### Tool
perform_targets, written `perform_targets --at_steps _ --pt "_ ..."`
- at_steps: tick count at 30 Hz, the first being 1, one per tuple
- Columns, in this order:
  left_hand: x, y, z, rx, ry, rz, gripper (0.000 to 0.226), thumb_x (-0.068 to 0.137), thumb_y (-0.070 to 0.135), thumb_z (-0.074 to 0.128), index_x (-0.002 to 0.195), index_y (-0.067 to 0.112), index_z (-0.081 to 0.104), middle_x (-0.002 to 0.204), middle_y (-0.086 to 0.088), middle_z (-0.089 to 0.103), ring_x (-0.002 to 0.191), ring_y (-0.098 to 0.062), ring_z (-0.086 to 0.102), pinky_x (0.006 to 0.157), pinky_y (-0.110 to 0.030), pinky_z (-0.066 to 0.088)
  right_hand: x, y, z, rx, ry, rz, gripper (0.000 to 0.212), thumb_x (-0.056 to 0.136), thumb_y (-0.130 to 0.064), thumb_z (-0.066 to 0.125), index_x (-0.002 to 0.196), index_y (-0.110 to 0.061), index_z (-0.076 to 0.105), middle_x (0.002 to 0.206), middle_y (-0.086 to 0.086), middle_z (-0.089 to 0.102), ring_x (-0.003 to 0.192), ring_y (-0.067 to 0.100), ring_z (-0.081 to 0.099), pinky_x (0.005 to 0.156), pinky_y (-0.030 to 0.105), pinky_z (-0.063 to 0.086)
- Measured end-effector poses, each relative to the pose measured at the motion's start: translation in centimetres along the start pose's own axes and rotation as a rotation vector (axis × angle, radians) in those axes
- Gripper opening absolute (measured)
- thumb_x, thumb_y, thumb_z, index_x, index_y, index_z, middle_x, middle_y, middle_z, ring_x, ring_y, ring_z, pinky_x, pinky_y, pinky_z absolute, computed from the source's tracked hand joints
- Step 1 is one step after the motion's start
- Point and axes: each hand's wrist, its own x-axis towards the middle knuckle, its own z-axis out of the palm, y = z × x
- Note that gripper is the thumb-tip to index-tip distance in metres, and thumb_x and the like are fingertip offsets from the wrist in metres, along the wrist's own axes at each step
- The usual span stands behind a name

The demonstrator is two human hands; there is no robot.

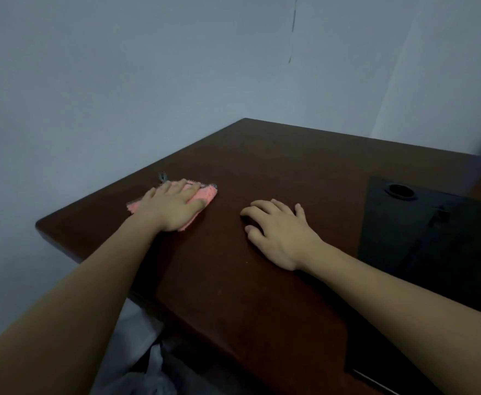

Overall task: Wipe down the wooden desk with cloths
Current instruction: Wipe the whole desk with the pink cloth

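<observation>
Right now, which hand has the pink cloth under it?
The left hand. It presses flat on the pink cloth near the desk's left edge; the right hand rests on bare wood.

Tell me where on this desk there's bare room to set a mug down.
Bare wood runs between the left hand pressing the pink cloth and the right hand, and behind both toward the desk corner. The right side holds a black panel.

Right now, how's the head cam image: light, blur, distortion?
Head view: dim, bluish light; the wooden desk reads almost black; wide-angle bends its edges; streaky blur at the right edge; left hand on the pink cloth is fairly sharp.
</observation>
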Motion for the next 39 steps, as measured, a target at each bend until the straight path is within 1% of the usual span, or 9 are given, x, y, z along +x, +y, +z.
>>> perform_targets --at_steps 7,11,18,22,26,31,34,37,39 --pt "-10.6 0.1 0.7 0.013 -0.013 0.25 0.087 0.075 0.085 -0.017 0.155 0.051 -0.008 0.165 0.016 -0.015 0.154 -0.012 -0.011 0.122 -0.038 -0.005 0.1 -0.2 0.1 -0.007 -0.006 0.005 0.048 0.107 -0.047 0.028 0.154 -0.038 0.031 0.166 -0.007 0.019 0.156 0.028 0.008 0.121 0.066 0.003" --pt "-12.9 -1.0 1.0 -0.035 -0.027 0.276 0.075 0.082 0.083 -0.005 0.153 0.057 -0.005 0.157 0.026 -0.02 0.147 -0.001 -0.017 0.118 -0.03 -0.011 0.0 -0.1 0.0 -0.029 -0.025 0.014 0.05 0.107 -0.048 0.027 0.156 -0.039 0.027 0.168 -0.007 0.016 0.156 0.027 0.006 0.122 0.065 0.003" --pt "-6.5 -4.6 0.3 -0.008 -0.028 0.165 0.11 0.062 0.096 -0.017 0.159 0.047 0.0 0.169 0.014 -0.006 0.156 -0.016 -0.003 0.124 -0.043 0.001 0.1 0.2 0.1 -0.04 -0.025 0.01 0.05 0.107 -0.049 0.025 0.157 -0.04 0.025 0.168 -0.009 0.013 0.156 0.026 0.004 0.122 0.063 0.002" --pt "-1.6 -3.9 0.0 0.0 -0.001 0.033 0.067 0.1 0.07 0.013 0.16 0.043 0.003 0.171 0.006 -0.002 0.157 -0.022 0.0 0.124 -0.048 0.002 0.2 -0.1 0.2 -0.032 -0.02 0.011 0.049 0.107 -0.049 0.027 0.155 -0.04 0.026 0.168 -0.009 0.015 0.156 0.027 0.005 0.122 0.064 0.003" --pt "0.1 -2.7 -0.3 -0.012 -0.012 0.02 0.064 0.103 0.066 0.014 0.161 0.042 0.003 0.171 0.004 -0.002 0.157 -0.025 0.0 0.124 -0.05 0.001 0.2 -0.3 -0.3 -0.047 -0.027 0.014 0.048 0.106 -0.049 0.03 0.154 -0.039 0.031 0.166 -0.007 0.021 0.155 0.027 0.012 0.122 0.063 0.007" --pt "-4.9 -2.4 -0.3 0.028 -0.052 0.192 0.072 0.094 0.071 0.005 0.16 0.042 -0.003 0.169 0.007 -0.01 0.156 -0.019 -0.008 0.123 -0.042 -0.005 3.1 -1.3 -1.8 -0.045 -0.004 -0.021 0.041 0.105 -0.05 0.036 0.139 -0.032 0.049 0.146 -0.004 0.045 0.141 0.023 0.038 0.121 0.061 0.015" --pt "-8.4 -3.7 -0.1 0.004 -0.068 0.259 0.07 0.092 0.072 0.005 0.158 0.048 -0.004 0.163 0.018 -0.018 0.153 -0.01 -0.015 0.119 -0.033 -0.01 5.9 -2.3 -1.5 0.018 -0.025 -0.047 0.046 0.105 -0.048 0.039 0.149 -0.035 0.042 0.161 -0.005 0.032 0.151 0.026 0.025 0.119 0.062 0.018" --pt "-8.9 -5.3 0.0 -0.028 -0.082 0.266 0.066 0.093 0.073 0.009 0.155 0.055 -0.004 0.157 0.027 -0.017 0.148 -0.001 -0.017 0.118 -0.03 -0.014 7.4 -3.3 -0.1 0.019 -0.064 -0.038 0.05 0.106 -0.048 0.036 0.155 -0.038 0.032 0.167 -0.006 0.018 0.155 0.029 0.009 0.118 0.068 0.007" --pt "-7.3 -6.0 -0.1 -0.025 -0.094 0.256 0.066 0.093 0.074 0.009 0.155 0.054 -0.003 0.161 0.025 -0.015 0.15 -0.004 -0.015 0.119 -0.032 -0.012 7.6 -3.5 0.6 -0.006 -0.058 -0.025 0.05 0.106 -0.048 0.032 0.156 -0.039 0.028 0.168 -0.007 0.014 0.156 0.03 0.004 0.117 0.07 0.001"
